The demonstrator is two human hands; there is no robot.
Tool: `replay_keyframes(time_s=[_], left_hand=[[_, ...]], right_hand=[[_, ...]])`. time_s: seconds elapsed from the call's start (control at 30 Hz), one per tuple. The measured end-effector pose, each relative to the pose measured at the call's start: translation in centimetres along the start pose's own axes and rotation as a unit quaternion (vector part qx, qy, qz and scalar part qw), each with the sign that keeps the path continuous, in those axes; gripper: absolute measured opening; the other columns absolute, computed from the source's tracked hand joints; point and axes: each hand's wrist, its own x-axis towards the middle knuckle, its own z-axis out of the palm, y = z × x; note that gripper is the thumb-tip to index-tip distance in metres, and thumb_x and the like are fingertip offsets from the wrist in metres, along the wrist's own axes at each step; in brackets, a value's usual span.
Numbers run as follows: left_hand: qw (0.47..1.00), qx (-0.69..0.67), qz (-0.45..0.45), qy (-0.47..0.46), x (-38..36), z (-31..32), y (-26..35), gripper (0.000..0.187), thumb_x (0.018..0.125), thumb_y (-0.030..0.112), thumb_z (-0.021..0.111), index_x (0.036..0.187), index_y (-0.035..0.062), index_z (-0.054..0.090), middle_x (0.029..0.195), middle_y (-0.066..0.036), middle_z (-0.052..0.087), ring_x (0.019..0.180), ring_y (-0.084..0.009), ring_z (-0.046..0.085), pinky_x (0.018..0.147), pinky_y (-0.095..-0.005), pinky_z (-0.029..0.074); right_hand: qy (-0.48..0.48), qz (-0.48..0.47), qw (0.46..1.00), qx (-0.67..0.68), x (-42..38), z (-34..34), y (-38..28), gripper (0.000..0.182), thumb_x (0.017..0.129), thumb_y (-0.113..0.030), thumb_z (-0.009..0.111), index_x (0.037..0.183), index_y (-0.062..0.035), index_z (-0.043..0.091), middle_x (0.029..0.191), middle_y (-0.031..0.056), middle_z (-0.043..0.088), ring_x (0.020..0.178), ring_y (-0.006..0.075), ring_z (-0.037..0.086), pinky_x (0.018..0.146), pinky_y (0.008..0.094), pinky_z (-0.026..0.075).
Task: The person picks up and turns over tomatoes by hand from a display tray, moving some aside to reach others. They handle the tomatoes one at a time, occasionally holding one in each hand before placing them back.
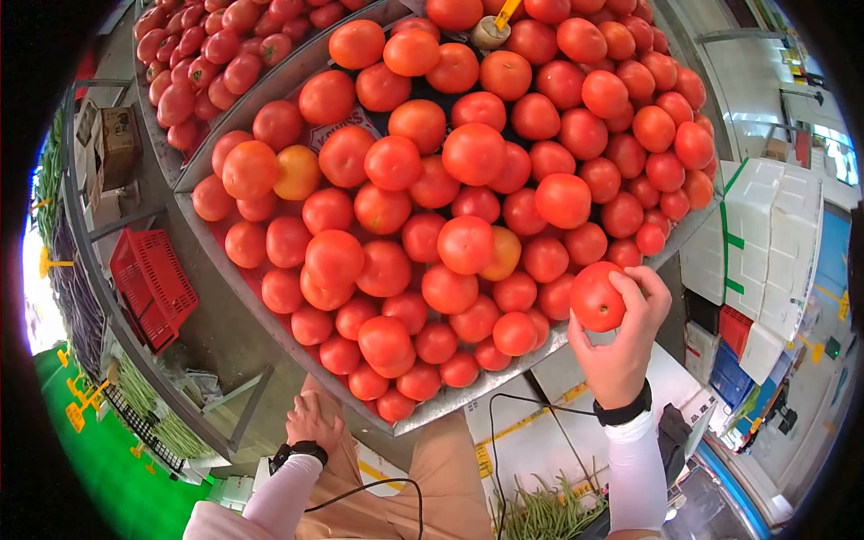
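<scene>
My right hand (625,337) is closed around a red tomato (598,297), thumb below it and fingers over its top, near the right front edge of the display. A large pile of red tomatoes (385,209) fills the metal-edged bin (540,355) in front of me. Two paler orange ones show among them, such as the orange tomato (297,173) at the left. Lower down, my left hand (312,423) rests on my thigh, holding nothing, its fingers stretched out and slightly bent.
Smaller tomatoes (241,74) lie in another bin at upper left. Red baskets (153,283) stand on the floor at left. White foam boxes (774,225) are stacked at right. Green beans (549,513) lie below, near a black cable (493,432). A yellow tag holder (507,13) stands among the tomatoes.
</scene>
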Motion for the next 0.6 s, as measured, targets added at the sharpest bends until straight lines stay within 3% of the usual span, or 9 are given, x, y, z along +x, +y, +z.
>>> replay_keyframes(time_s=[0.2,0.3,0.33,0.4,0.43,0.5,0.53,0.6], left_hand=[[1.000,0.008,0.004,0.013,-0.4,0.9,-0.4,0.079,0.083,0.048,0.067,0.141,0.0005,0.042,0.136,-0.029,0.053,0.108,-0.0500,0.063,0.087,-0.0555,0.057],[1.000,0.010,0.003,0.012,-0.4,1.6,-0.6,0.079,0.082,0.047,0.067,0.141,0.0004,0.043,0.136,-0.028,0.053,0.108,-0.0496,0.063,0.088,-0.0550,0.057],[1.000,0.009,0.001,0.007,-0.5,1.8,-0.7,0.079,0.082,0.046,0.068,0.141,0.0004,0.043,0.136,-0.028,0.053,0.108,-0.0494,0.063,0.088,-0.0549,0.057],[1.000,0.002,-0.003,-0.009,-0.6,1.4,-0.6,0.079,0.083,0.047,0.068,0.143,0.0007,0.046,0.144,-0.030,0.051,0.110,-0.0487,0.063,0.089,-0.0529,0.058],[1.000,-0.002,-0.005,-0.017,-0.7,1.2,-0.6,0.080,0.083,0.047,0.068,0.144,0.0009,0.048,0.147,-0.031,0.049,0.111,-0.0483,0.064,0.090,-0.0519,0.058],[1.000,0.000,0.002,-0.004,-0.8,1.4,-0.7,0.078,0.083,0.046,0.068,0.143,0.0011,0.045,0.140,-0.029,0.052,0.108,-0.0477,0.064,0.089,-0.0531,0.057],[1.000,0.001,0.006,0.003,-0.9,1.5,-0.7,0.078,0.083,0.045,0.068,0.142,0.0012,0.043,0.136,-0.028,0.054,0.107,-0.0474,0.064,0.088,-0.0537,0.057],[1.000,0.000,0.006,0.008,-1.0,1.6,-0.7,0.078,0.083,0.045,0.069,0.142,0.0013,0.043,0.135,-0.028,0.054,0.107,-0.0471,0.064,0.088,-0.0537,0.057]], right_hand=[[-0.033,-0.048,0.997,-0.057,-0.8,-0.8,-1.4,0.083,0.067,0.004,0.084,0.140,-0.0117,0.049,0.139,0.0204,0.046,0.125,0.0425,0.048,0.102,0.0514,0.045],[-0.050,0.003,0.996,0.078,-0.3,-0.5,-2.8,0.076,0.073,0.004,0.082,0.140,-0.0096,0.047,0.140,0.0181,0.047,0.125,0.0376,0.052,0.103,0.0479,0.048],[-0.062,0.091,0.968,0.224,-0.7,-0.1,-3.1,0.071,0.078,-0.001,0.080,0.140,-0.0085,0.047,0.139,0.0173,0.049,0.124,0.0356,0.055,0.103,0.0476,0.049],[-0.079,0.256,0.829,0.491,-1.7,0.7,-3.5,0.062,0.087,-0.011,0.077,0.140,-0.0064,0.045,0.137,0.0157,0.052,0.122,0.0316,0.059,0.104,0.0471,0.051],[-0.081,0.304,0.779,0.542,-1.9,0.8,-3.6,0.059,0.090,-0.021,0.074,0.140,-0.0066,0.046,0.136,0.0173,0.055,0.118,0.0323,0.062,0.100,0.0455,0.051],[-0.083,0.393,0.663,0.632,-2.1,0.8,-3.7,0.061,0.095,-0.041,0.068,0.141,-0.0070,0.048,0.134,0.0205,0.061,0.111,0.0337,0.067,0.093,0.0424,0.052],[-0.087,0.411,0.649,0.635,-2.1,0.9,-3.9,0.060,0.099,-0.047,0.059,0.142,-0.0057,0.047,0.130,0.0228,0.064,0.104,0.0350,0.070,0.091,0.0418,0.053],[-0.112,0.425,0.607,0.663,-1.8,0.8,-3.7,0.057,0.101,-0.044,0.057,0.142,-0.0055,0.047,0.131,0.0224,0.064,0.107,0.0341,0.069,0.092,0.0425,0.054]])
